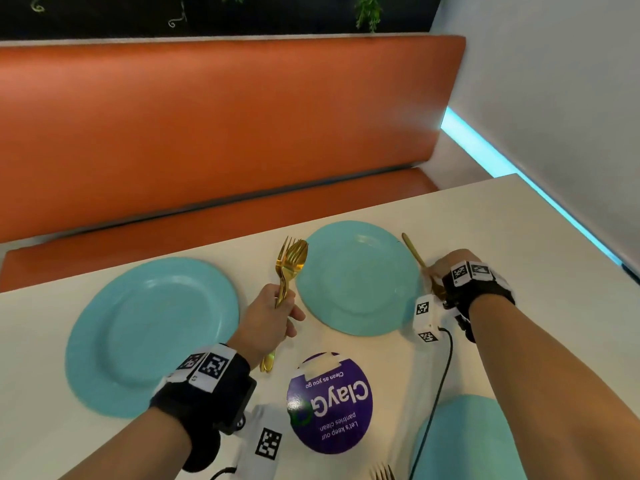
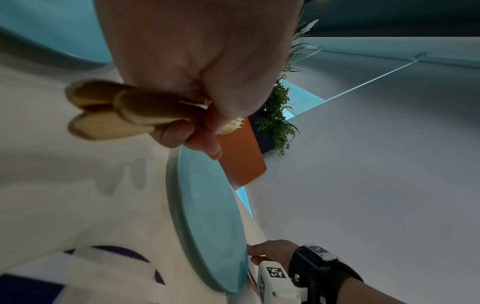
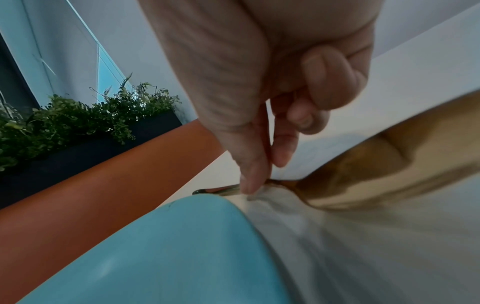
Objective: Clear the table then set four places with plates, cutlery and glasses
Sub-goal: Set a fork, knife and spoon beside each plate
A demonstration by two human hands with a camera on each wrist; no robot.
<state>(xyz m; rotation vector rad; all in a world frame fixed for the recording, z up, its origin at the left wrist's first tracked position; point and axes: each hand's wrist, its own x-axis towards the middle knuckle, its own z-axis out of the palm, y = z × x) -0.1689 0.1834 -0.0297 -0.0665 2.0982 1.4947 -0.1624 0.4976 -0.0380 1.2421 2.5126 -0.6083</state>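
Fingers [image 1: 294,318] of the left hand [image 1: 268,320] are seen curled round a bunch of gold forks [image 1: 289,268], held upright with the tines pointing away from the person, between two turquoise plates on a white table [image 1: 519,237]; the handle ends [image 2: 103,109] are shown protruding below the fist in the left wrist view. The right hand [image 1: 446,271] is pictured at the right edge of the far right plate [image 1: 356,278], where a single gold piece of cutlery [image 1: 414,251] is pinched between thumb and fingertips [image 3: 253,179]; the piece is laid on the table just beside that plate's rim, its slim end pointing toward the bench, and its broad end [image 3: 376,172] is blurred in the right wrist view, so its kind cannot be told. The far left plate [image 1: 152,334] is set flat near the table's far edge; part of a third turquoise plate [image 1: 467,441] is shown at the near right, with gold fork tines [image 1: 382,472] visible at the bottom edge of the head view. A round purple sticker [image 1: 330,403] is fixed to the table between the plates; an orange upholstered bench [image 1: 225,126] is seen beyond the table, with green plants [image 3: 78,115] above it.
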